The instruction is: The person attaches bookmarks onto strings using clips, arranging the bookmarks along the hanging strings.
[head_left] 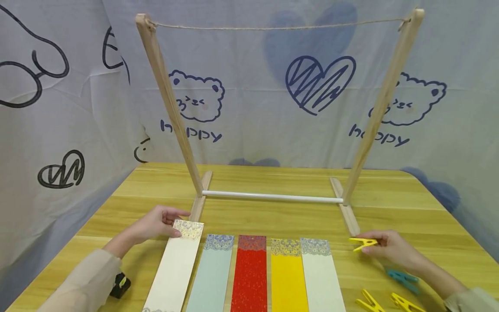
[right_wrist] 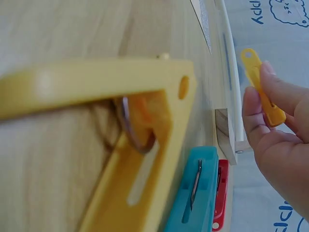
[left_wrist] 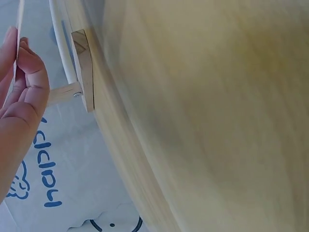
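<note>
In the head view my left hand pinches the top left edge of a cream paper strip with a lacy printed border. The left wrist view has this strip edge-on between thumb and fingers. My right hand pinches a yellow clothespin between thumb and fingers, off to the right. To the right of the cream strip, side by side, lie a pale blue-green strip, a red strip, a yellow strip and a white strip, each with a patterned top.
A wooden stand with a string across its top and a white bar low down rises behind the strips. Near my right wrist lie a teal clothespin, yellow ones and a red one. A small black object is beside the left sleeve.
</note>
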`<action>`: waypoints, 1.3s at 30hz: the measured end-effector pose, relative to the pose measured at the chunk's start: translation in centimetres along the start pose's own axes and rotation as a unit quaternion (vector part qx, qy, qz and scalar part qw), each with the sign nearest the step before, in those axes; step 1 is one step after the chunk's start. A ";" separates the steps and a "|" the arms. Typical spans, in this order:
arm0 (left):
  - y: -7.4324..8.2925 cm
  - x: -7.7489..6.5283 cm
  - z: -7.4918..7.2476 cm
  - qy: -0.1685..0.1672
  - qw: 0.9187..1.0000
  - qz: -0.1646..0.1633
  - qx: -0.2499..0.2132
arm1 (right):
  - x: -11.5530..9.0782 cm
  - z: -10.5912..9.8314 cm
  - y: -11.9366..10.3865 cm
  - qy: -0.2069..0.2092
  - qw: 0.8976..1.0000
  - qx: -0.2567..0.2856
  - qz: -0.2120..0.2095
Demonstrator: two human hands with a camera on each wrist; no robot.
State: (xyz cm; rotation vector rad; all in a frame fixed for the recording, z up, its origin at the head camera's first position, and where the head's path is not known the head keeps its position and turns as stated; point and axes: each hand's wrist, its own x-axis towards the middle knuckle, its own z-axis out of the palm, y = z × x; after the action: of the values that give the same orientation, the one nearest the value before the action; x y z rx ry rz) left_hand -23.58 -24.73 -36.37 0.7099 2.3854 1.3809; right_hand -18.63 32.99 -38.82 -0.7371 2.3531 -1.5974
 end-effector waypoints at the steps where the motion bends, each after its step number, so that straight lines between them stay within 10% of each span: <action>1: 0.0 0.0 0.0 0.000 1.000 -0.001 -0.007 | 0.1 0.1 0.0 0.014 1.000 -0.008 0.005; 10: 0.2 0.3 -0.2 0.009 0.992 -0.036 -0.119 | 0.6 0.5 -0.4 0.097 0.994 0.024 0.035; 22: 0.6 0.4 -1.0 0.176 0.978 -0.024 -0.113 | 1.7 2.0 -1.0 0.165 0.984 0.038 0.060; 39: 2.9 0.9 -1.7 0.210 0.956 0.063 -0.196 | 4.1 3.3 -1.9 0.157 0.966 0.204 -0.020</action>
State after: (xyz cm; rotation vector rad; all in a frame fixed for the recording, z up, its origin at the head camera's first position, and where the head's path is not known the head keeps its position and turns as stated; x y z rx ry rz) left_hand -24.33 -24.25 -33.07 0.5015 2.2628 2.1643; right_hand -20.17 27.70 -37.98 -0.4728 2.0890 -2.2623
